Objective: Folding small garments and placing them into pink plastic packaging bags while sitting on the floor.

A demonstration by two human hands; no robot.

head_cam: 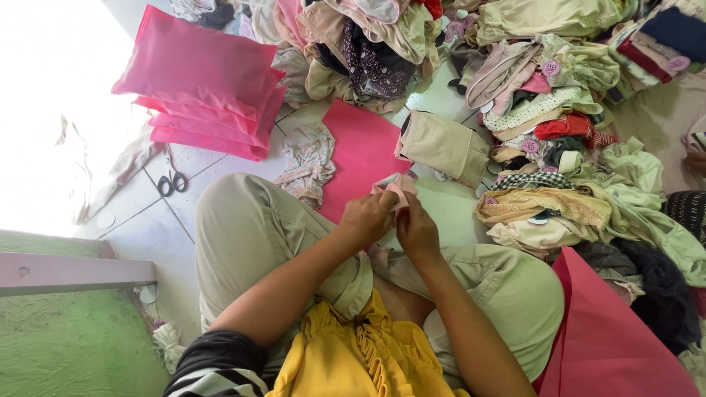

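I sit cross-legged on a tiled floor in khaki trousers. My left hand (366,217) and my right hand (416,229) meet above my knees, both pinching a small pale pink piece of cloth (397,187). A flat pink bag (362,156) lies on the floor just beyond my hands. Beside that bag rests a crumpled floral garment (309,162), and a folded beige garment (444,147) lies to the bag's right. A yellow ruffled cloth (360,353) sits in my lap.
A stack of filled pink bags (206,92) lies at the upper left, with black scissors (172,181) near it. Heaps of mixed clothing (559,110) cover the floor ahead and to the right. Another pink bag (610,331) lies by my right knee.
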